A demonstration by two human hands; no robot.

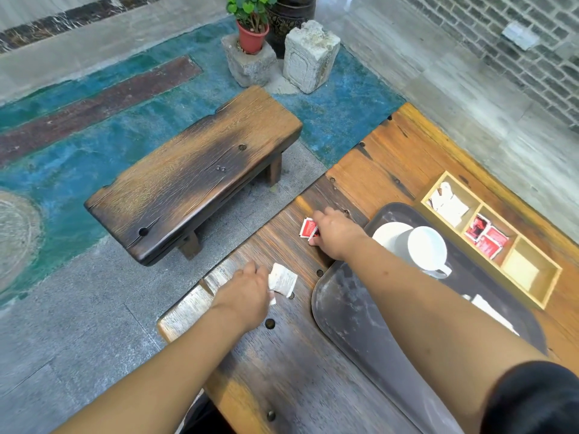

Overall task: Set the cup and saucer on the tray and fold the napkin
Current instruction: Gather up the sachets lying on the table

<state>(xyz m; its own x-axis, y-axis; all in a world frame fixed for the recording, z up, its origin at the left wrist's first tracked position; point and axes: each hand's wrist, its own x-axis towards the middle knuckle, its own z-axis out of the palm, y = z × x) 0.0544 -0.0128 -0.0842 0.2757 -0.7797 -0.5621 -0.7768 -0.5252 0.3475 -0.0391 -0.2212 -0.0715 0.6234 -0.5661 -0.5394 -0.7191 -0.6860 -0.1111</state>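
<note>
Both arms reach out over the dark wooden surface (282, 371); the left hand (247, 292) lies near its left edge, its grip narrow and pinched on a white packet (283, 280) that sticks out to the right of the fingers; the right hand (336, 234) lies farther out, just beside the far corner of the tray (360, 324), its grip closed on a red packet (308, 228) whose end shows to the left of the knuckles; whether either packet is lifted clear of the wood cannot be told.

The tray is dark, with rounded corners, and sits on the surface to the right of both hands; the right forearm crosses over it; the white cup (427, 250) stands on the tray at its far end, handle turned toward the person, and the white saucer (391, 234) lies on the tray touching the cup on its far-left side, partly hidden by it; whether the cup rests on the saucer cannot be told; a white napkin (492, 311) lies on the tray near its right rim, partly hidden behind the forearm.

A pale wooden box (548, 277) with three compartments sits just beyond the tray on the right; the far compartment holds white packets, the middle one red packets; a low wooden bench (194, 170) stands on the floor beyond the surface.
</note>
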